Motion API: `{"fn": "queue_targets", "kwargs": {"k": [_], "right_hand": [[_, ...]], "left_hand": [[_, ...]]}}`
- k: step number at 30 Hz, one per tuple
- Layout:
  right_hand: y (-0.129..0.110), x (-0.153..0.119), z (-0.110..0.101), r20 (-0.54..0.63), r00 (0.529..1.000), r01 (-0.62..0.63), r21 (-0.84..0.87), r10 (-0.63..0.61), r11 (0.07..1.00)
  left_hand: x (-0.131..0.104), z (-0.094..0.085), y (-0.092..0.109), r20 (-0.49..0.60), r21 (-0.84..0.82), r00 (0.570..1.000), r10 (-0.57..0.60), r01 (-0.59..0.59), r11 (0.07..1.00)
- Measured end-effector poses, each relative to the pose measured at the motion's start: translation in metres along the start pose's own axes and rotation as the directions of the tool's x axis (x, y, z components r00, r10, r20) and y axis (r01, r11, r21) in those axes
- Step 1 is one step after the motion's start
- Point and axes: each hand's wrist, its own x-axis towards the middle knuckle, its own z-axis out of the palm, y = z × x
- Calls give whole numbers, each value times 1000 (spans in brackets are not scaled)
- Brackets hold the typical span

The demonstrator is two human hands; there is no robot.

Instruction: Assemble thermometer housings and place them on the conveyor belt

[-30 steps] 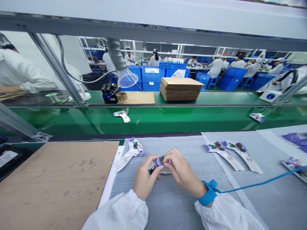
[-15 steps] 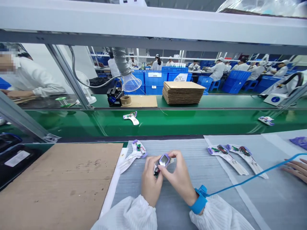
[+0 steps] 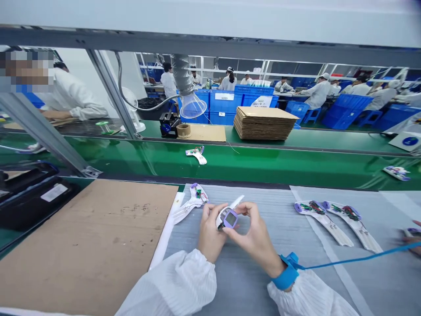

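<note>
My left hand (image 3: 213, 232) grips a white handheld device shell (image 3: 224, 216) with a small purple-framed screen (image 3: 230, 218) at its end. From the other side, my right hand (image 3: 251, 230) pinches the same device, thumb and fingers around the screen end. A white strip of the shell sticks up behind the fingers; much of the rest is hidden. Just beyond my left hand lies an open white shell half (image 3: 192, 202) with purple ends, wires and a green board. Two similar shell halves (image 3: 324, 221) lie on the mat to the right. A blue wrist strap (image 3: 287, 273) circles my right wrist.
A cardboard sheet (image 3: 98, 245) covers the left side. Beyond the grey mat (image 3: 263, 281) runs a green belt (image 3: 158, 160) carrying shell parts (image 3: 197, 154). Behind stand a tape roll (image 3: 183, 130) and stacked cardboard (image 3: 265, 125). Another person's hand (image 3: 416, 239) is at the right edge.
The device in my hands has turned, bringing its screen and a raised white strip into fuller view. The camera view has shifted left. At right, the other person's hand now has a part beside it.
</note>
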Motion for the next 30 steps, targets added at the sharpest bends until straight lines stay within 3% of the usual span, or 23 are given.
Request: {"fn": "queue_targets", "kwargs": {"k": [14,18,22,26,30], "right_hand": [[-1,-4,4,-26,997,-66,27,66,997],[-4,-5,3,-22,996,-84,-10,84,996],[-4,2,-11,44,996,84,-100,-79,991],[3,14,-32,254,923,322,-99,-289,941],[5,17,-39,347,873,368,-10,-342,930]], "left_hand": [[-3,4,3,40,84,996,77,-80,993],[-5,1,4,89,206,991,104,-121,971],[-4,-3,7,138,174,975,176,-199,964],[-5,-8,14,121,19,958,261,-266,964],[-9,-10,19,156,-45,949,274,-271,962]]}}
